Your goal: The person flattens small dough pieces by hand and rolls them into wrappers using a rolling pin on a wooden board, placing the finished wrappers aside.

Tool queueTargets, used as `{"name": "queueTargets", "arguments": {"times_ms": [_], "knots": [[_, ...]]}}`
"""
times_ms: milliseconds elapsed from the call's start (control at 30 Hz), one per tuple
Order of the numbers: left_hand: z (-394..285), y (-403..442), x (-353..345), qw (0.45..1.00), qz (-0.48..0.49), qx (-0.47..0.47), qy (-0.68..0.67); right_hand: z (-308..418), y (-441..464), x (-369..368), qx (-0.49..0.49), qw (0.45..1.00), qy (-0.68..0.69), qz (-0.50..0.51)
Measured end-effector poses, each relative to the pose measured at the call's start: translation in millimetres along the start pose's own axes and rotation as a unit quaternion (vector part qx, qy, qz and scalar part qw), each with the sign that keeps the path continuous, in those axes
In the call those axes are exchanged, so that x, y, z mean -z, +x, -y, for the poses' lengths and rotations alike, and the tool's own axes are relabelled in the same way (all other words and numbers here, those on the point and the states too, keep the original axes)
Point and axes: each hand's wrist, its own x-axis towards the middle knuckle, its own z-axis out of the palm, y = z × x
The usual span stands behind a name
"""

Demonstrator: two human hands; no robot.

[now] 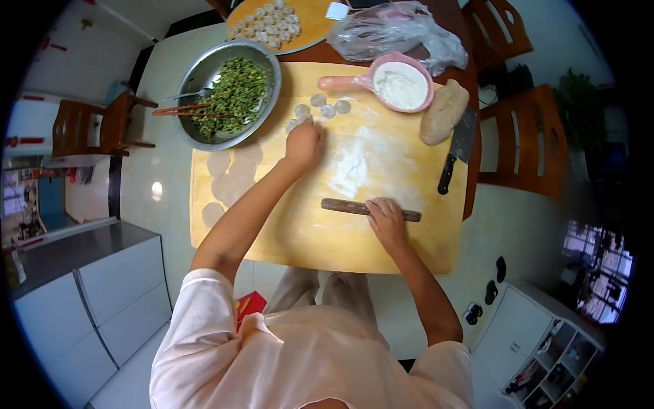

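My left hand (304,144) reaches to the back of the wooden board, its curled fingers on a small dough piece (291,125); the fingertips are partly hidden. Close by lie several more flattened dough pieces (328,110). My right hand (387,217) rests over the right part of a dark wooden rolling pin (346,206), its fingers bent across it. The pin lies on the board near a patch of white flour (350,170). Rolled dough wrappers (231,188) lie overlapping at the board's left side, under and beside my left forearm.
A steel bowl (268,102) of green filling with chopsticks and a spoon stands at back left. A pink scoop (335,82) of flour, a dough lump (444,112) and a black-handled knife (447,174) are at right. Behind are a tray of dumplings (269,24) and plastic bags (388,34).
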Motion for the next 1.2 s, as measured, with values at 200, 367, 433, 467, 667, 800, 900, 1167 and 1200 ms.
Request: {"name": "queueTargets", "arguments": {"times_ms": [200, 367, 433, 467, 667, 800, 900, 1167, 1200], "knots": [[-50, -70, -42, 0.927, 0.127, 0.112, -0.334, 11, 6, 2, -0.039, 0.999, 0.001, -0.025], [-72, -68, -47, 0.981, 0.093, 0.022, -0.169, 18, 39, -16, -0.161, 0.979, -0.126, -0.028], [-69, -62, -49, 0.985, 0.111, 0.014, -0.13, 9, 64, -17, -0.149, 0.979, -0.128, -0.052], [-67, -58, -52, 0.987, 0.122, 0.007, -0.108, 6, 75, -17, -0.146, 0.979, -0.127, -0.066], [-50, -44, -69, 0.983, 0.151, -0.002, -0.105, 15, 63, -22, -0.175, 0.975, -0.131, -0.046], [-44, -58, -43, 0.961, 0.187, 0.077, -0.187, 32, 33, -24, -0.166, 0.974, -0.155, -0.024], [-50, -56, -47, 0.979, 0.167, 0.024, -0.112, 16, 82, -20, -0.166, 0.974, -0.147, -0.054], [-36, -57, -48, 0.97, 0.15, 0.075, -0.177, 32, 30, -31, -0.149, 0.978, -0.141, -0.029], [-37, -59, -45, 0.965, 0.153, 0.085, -0.196, 35, 33, -27, -0.157, 0.977, -0.141, -0.024]]}}
